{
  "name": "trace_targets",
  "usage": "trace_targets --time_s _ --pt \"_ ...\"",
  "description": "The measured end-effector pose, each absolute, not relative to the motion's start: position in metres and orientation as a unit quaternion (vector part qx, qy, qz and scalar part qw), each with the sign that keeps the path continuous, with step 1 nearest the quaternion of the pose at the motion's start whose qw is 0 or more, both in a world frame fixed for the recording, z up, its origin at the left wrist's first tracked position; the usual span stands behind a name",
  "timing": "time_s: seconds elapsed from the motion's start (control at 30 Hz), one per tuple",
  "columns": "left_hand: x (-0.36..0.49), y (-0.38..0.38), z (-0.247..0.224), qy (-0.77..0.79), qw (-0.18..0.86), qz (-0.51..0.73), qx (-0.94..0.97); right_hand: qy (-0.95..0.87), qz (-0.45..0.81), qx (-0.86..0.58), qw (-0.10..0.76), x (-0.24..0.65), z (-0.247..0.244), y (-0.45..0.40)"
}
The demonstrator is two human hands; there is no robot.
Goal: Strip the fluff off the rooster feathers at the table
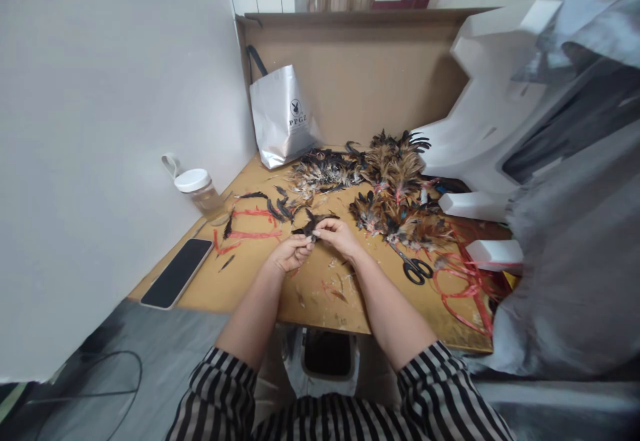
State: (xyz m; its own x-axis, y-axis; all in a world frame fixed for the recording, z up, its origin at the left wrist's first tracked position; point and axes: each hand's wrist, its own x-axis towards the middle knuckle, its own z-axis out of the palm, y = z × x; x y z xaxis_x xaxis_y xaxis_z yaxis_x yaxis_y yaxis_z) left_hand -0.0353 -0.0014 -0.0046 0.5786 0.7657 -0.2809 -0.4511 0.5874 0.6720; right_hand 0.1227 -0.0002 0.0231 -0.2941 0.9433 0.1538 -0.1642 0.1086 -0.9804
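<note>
Over the middle of the table, my left hand [293, 253] is closed, pinching a small bunch of dark feathers [311, 222] near its base. From the right, my right hand [336, 236] meets it with thumb and fingertips closed on the same bunch. The feathers fan out beyond my fingertips, and their quill ends are mostly hidden. Just past my hands lie loose black feathers [283, 208]. Strips of red plastic string [255, 235] are laid out to the left. Brown and black feather bundles [400, 218], some with red ties, are heaped to the right.
Black-handled scissors [418, 271] and tangled red string [463, 288] lie at the right. A phone [177, 273] and a lidded jar of liquid [203, 194] are on the left. More feather piles [327, 173] sit before a silver bag [283, 118]. White foam pieces [495, 254] border the right side.
</note>
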Motion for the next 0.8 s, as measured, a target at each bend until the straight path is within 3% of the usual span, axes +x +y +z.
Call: trace_targets --time_s 0.23,0.8 --pt "-0.026 0.002 -0.005 0.370 0.705 0.503 0.337 -0.520 0.550 -0.374 0.536 0.121 0.022 0.001" --pt "-0.017 -0.002 -0.005 0.415 0.606 0.494 0.465 -0.488 0.527 -0.422 0.552 0.113 0.014 0.003"
